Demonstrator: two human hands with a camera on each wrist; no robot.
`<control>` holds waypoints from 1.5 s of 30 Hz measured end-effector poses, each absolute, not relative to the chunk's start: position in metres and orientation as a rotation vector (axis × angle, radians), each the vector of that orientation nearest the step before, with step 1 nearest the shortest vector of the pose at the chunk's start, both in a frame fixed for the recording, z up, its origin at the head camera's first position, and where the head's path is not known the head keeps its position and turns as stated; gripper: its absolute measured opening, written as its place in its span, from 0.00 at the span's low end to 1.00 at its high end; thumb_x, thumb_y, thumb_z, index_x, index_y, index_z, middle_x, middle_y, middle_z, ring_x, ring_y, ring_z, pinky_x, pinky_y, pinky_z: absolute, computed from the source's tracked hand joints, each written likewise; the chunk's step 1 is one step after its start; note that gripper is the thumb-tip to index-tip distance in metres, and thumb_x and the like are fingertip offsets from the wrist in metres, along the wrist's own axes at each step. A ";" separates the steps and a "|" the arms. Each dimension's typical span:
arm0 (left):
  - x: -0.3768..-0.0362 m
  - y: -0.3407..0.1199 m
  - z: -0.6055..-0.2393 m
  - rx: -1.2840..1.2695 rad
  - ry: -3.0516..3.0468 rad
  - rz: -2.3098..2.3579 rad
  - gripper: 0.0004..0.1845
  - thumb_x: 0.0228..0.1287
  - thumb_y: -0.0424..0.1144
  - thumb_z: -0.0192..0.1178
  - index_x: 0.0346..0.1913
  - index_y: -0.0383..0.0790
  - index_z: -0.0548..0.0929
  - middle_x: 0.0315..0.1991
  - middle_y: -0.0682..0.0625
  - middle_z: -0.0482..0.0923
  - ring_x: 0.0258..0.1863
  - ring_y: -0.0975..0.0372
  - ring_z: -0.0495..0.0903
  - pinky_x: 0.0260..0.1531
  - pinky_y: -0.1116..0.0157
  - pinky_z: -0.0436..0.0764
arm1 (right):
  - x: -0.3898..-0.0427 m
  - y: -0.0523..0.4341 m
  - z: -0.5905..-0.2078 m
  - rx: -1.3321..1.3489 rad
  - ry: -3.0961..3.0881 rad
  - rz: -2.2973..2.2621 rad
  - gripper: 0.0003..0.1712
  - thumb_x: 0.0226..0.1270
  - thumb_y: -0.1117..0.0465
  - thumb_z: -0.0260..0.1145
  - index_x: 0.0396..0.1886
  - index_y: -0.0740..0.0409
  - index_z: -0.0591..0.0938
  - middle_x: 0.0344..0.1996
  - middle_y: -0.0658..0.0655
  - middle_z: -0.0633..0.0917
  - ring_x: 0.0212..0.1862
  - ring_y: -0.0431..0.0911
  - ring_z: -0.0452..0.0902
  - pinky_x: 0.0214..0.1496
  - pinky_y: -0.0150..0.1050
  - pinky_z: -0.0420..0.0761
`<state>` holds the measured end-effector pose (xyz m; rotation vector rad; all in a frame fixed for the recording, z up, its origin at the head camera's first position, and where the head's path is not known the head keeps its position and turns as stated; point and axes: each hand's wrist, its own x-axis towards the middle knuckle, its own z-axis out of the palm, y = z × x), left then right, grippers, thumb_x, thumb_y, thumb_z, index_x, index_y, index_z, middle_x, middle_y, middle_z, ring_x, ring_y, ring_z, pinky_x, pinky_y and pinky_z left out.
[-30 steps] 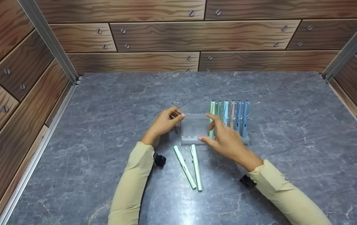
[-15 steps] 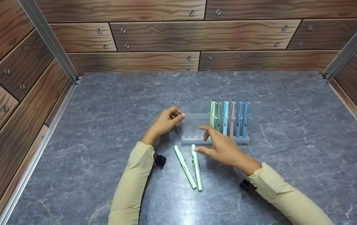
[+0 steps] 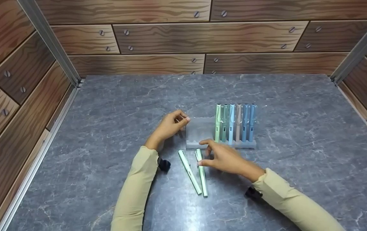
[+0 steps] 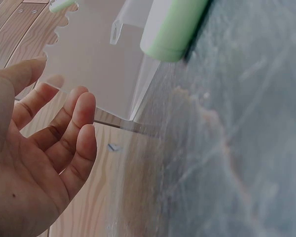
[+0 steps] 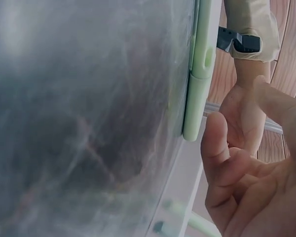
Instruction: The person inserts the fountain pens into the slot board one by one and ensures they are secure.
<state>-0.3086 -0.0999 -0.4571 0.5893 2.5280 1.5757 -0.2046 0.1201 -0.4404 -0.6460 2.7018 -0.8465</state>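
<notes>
A clear pen stand stands mid-table, its right half filled with several upright pastel pens. Two mint pens lie in front of it, the left one and the right one. My left hand rests beside the stand's left end, thumb tip against its upper corner and fingers relaxed; the left wrist view shows the hand loose against the clear panel. My right hand hovers over the right pen's upper end. In the right wrist view its curled fingers are just short of that pen.
The grey marble table is walled by wood-pattern panels at the back and on both sides. Both sleeves lie over the near part of the table.
My right hand has come away from the stand's front and moved down and left to the right-hand lying pen. The left hand, the stand and the pens have stayed put.
</notes>
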 end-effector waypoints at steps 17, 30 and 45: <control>-0.309 -0.101 -0.458 0.571 2.507 1.584 0.12 0.70 0.44 0.57 0.44 0.37 0.79 0.28 0.49 0.78 0.29 0.51 0.80 0.22 0.69 0.75 | -0.206 0.110 -0.448 -0.553 2.627 -0.785 0.42 0.54 0.47 0.74 0.64 0.60 0.69 0.20 0.46 0.78 0.18 0.38 0.67 0.20 0.31 0.68; -0.309 -0.101 -0.458 0.573 2.509 1.569 0.13 0.70 0.45 0.57 0.46 0.37 0.79 0.36 0.42 0.83 0.31 0.51 0.82 0.23 0.69 0.76 | -0.203 0.103 -0.447 -0.494 2.675 -0.703 0.40 0.51 0.52 0.77 0.63 0.54 0.70 0.21 0.48 0.78 0.18 0.40 0.71 0.21 0.35 0.70; -0.307 -0.100 -0.456 0.553 2.456 1.618 0.13 0.70 0.45 0.57 0.46 0.37 0.78 0.31 0.46 0.79 0.24 0.62 0.80 0.31 0.58 0.84 | -0.204 0.102 -0.443 -0.458 2.582 -0.711 0.38 0.50 0.66 0.71 0.63 0.52 0.68 0.16 0.50 0.76 0.14 0.40 0.71 0.16 0.34 0.68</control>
